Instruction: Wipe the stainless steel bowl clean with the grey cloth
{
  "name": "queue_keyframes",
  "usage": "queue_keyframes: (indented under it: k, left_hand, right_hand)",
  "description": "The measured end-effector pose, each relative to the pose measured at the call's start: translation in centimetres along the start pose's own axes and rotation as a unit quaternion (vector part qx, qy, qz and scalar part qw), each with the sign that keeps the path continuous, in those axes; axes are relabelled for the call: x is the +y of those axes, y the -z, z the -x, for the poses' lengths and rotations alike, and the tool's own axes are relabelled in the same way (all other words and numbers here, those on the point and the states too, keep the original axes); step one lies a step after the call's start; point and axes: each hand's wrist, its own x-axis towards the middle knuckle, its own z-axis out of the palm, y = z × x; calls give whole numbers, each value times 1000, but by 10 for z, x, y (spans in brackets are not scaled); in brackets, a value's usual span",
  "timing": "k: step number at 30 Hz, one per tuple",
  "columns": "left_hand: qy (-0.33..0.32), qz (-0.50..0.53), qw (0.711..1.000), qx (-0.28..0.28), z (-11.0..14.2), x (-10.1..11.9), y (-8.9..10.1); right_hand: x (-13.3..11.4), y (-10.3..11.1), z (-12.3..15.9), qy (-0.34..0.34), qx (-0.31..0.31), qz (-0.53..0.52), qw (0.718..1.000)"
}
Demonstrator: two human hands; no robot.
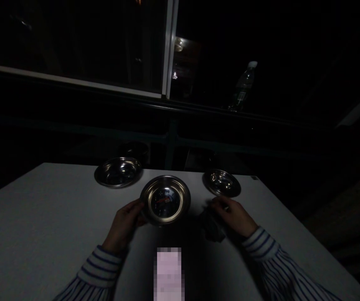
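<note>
My left hand [126, 219] is closed on the left rim of a shiny round stainless-steel plate [145, 213], which it holds tilted up above the table. Dark reflections fill the plate's middle. To the right, my right hand [233, 215] is closed on a dark, crumpled cloth [213, 228] that hangs below its fingers, apart from the held plate. Just beyond this hand lies a second steel plate [221, 193]. A deeper-looking steel dish [117, 184] rests near the back edge, left of the held plate.
The pale table [57, 217] carries all of these, with its far edge just behind the dishes. Beyond it are a window frame [167, 54] and a clear plastic bottle [244, 85] with a white cap. A pixelated pink patch [169, 276] covers the near middle. The room is very dark.
</note>
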Motion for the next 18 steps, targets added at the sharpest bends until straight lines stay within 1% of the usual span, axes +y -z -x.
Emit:
queue_keyframes:
  k: [1, 2, 3, 5, 7, 8, 10, 12, 16, 18]
  left_hand:
    - [1, 8, 1000, 2, 0, -4, 0]
    - [2, 16, 1000, 4, 0, -7, -1]
    - [5, 21, 1000, 5, 0, -10, -2]
    - [11, 29, 1000, 2, 0, -15, -5]
    - [18, 30, 999, -1, 0, -17, -9]
    - [20, 29, 999, 0, 0, -18, -10]
    - [25, 24, 999, 1, 2, -19, -14]
    - [24, 14, 1000, 0, 4, -19, -16]
    - [18, -38, 999, -23, 5, -18, -14]
    - [3, -119, 993, -21, 5, -13, -11]
  right_hand:
    - [6, -2, 12, -4, 13, 23, 1000]
    - [10, -6, 22, -3, 39, 68, 997]
    - [14, -11, 32, -1, 47, 104, 993]
    - [20, -25, 46, 8, 47, 174, 984]
    - [24, -38, 53, 13, 48, 212, 976]
    - [25, -44, 54, 10, 54, 207, 977]
    - [27, -50, 53, -8, 70, 150, 986]
    - [30, -49, 51, -26, 79, 80, 993]
    - [38, -32, 43, -56, 100, -5, 993]
    - [40, -19, 39, -65, 118, -57, 989]
